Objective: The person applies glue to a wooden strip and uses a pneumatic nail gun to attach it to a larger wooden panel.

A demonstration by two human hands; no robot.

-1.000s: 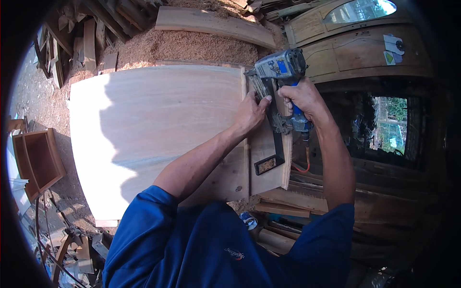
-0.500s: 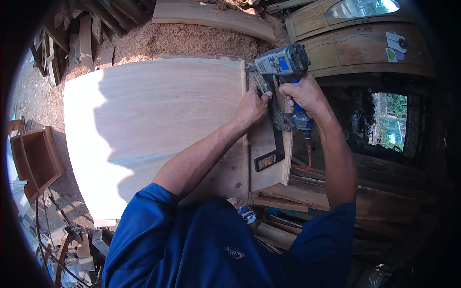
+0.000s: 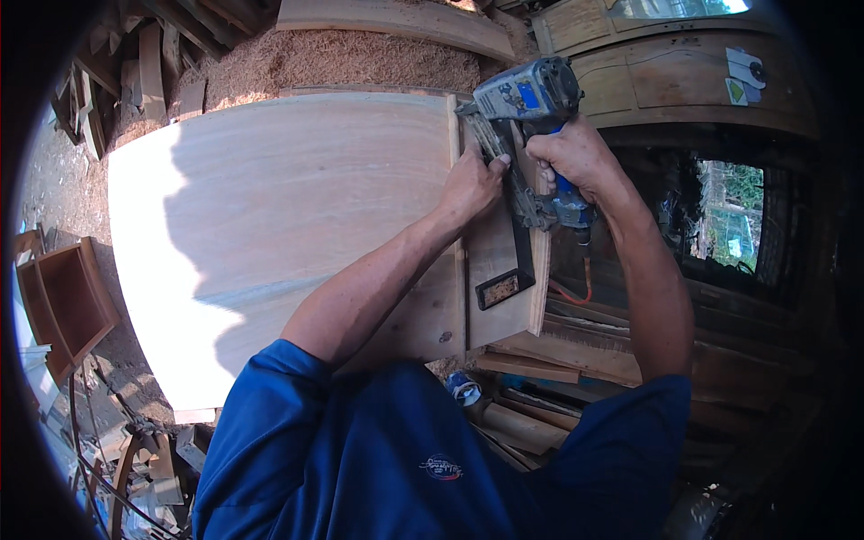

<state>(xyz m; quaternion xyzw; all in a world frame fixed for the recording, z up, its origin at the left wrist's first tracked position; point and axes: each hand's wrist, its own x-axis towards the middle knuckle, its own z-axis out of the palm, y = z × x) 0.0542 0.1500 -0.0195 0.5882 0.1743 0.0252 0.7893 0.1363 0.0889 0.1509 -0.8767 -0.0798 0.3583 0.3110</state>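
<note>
My right hand [image 3: 580,162] is wrapped round the grip of a blue-grey air nail gun [image 3: 526,90]. The gun's nose meets the far end of a thin wooden strip [image 3: 454,121], and its long magazine [image 3: 509,171] slants back toward me. Beside the magazine is my left hand [image 3: 475,187], its fingers bent over the strip and its thumb near the magazine; what they grip is hidden. A large pale plywood panel [image 3: 315,189] lies under my left forearm. On its right part rests a dark try square [image 3: 504,290] with a wood-faced stock, partly covered by the gun.
An orange air hose [image 3: 576,295] hangs from the gun's grip. Stacked boards [image 3: 558,360] lie to the right, below a dark opening. Panelled wooden doors [image 3: 666,85] stand at the far right. Sawdust [image 3: 360,61] and offcuts cover the ground; a small brown wooden box [image 3: 76,297] sits left.
The view has shifted slightly, so the panel sits a little higher and farther left. My right elbow has swung outward a little; both hands keep their places at the nail gun and strip.
</note>
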